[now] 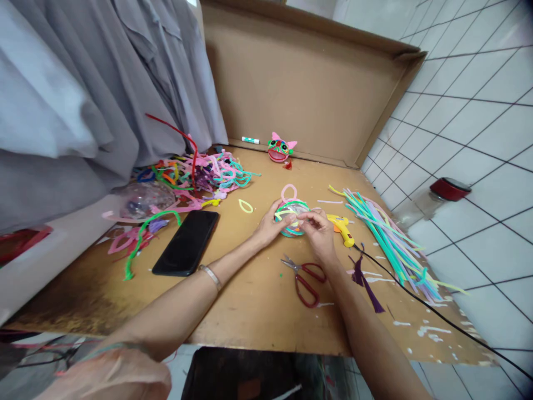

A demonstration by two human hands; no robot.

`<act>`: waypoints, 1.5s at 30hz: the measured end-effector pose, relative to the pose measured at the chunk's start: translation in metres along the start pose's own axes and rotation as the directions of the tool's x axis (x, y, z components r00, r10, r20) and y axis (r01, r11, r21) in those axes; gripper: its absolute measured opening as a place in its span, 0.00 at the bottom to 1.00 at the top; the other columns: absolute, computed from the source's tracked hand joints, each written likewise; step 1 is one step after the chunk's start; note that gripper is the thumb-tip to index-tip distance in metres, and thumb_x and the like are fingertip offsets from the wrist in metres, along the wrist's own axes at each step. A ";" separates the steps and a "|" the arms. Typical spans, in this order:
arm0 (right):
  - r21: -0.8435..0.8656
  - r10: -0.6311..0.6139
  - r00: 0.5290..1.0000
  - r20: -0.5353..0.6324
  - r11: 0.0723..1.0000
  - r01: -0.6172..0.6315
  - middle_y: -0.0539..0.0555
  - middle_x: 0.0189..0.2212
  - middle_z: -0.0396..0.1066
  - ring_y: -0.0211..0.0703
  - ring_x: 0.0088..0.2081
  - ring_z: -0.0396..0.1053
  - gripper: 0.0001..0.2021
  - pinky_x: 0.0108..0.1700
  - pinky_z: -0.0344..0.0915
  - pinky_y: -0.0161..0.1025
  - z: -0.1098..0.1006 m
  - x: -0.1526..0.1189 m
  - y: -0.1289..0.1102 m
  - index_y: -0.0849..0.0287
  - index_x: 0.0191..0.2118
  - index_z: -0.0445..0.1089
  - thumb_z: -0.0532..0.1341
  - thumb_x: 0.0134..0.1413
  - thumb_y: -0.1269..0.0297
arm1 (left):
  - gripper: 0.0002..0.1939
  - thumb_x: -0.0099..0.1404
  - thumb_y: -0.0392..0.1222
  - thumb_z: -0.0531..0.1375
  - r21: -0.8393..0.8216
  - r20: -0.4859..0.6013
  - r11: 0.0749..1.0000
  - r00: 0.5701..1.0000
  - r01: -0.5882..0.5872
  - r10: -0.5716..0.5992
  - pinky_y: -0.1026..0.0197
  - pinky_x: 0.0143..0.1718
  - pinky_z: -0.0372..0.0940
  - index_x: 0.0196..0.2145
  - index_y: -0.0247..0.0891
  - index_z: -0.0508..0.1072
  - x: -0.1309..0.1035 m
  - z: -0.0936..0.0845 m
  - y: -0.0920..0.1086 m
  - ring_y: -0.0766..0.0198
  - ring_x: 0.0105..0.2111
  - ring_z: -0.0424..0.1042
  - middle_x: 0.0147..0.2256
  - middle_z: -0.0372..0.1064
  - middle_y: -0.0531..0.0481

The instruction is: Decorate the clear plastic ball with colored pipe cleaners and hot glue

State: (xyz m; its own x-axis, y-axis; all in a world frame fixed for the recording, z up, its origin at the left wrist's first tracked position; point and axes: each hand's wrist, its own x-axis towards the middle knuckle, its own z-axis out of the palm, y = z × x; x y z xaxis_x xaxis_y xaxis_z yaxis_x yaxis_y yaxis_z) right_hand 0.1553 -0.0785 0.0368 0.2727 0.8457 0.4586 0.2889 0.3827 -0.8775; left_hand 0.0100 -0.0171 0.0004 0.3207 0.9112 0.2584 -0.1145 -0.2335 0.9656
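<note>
Ball [296,209] sits between both hands [268,225] [320,230], gripped by the left.

We find the round piece [300,207] clear and glossy like plastic, edged in matt, fuzzy strips [287,234]. The scissors [297,269] show smooth metal blades and red, plastic-looking handles. We record smooth yellow plastic on the glue gun [342,226], glossy black on the phone [186,243]. The tabletop [245,311] resembles wood, stained in places; the panel [300,83] is matt cardboard, the curtain [166,72] matt cloth, the wall tiles [478,130] smooth.
</note>
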 end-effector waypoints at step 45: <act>0.042 0.062 0.998 0.008 0.997 -0.063 0.48 0.29 0.60 0.37 0.28 0.58 0.05 0.32 0.59 0.37 -0.002 0.001 0.002 0.54 0.27 0.74 0.64 0.41 0.62 | 0.35 0.64 0.55 0.54 0.089 0.138 0.994 0.989 -0.070 0.058 0.46 0.70 0.46 0.65 0.35 0.62 0.003 -0.025 -0.003 0.49 0.68 0.54 0.67 0.57 0.41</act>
State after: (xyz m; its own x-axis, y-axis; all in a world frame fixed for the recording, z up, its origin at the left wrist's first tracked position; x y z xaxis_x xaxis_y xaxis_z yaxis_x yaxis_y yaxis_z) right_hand 0.1584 -0.0776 0.0355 0.2830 0.8709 0.4018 0.2321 0.3443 -0.9097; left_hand -0.0125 -0.0054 -0.0027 0.4398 0.8409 0.3152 -0.0524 -0.3264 0.9438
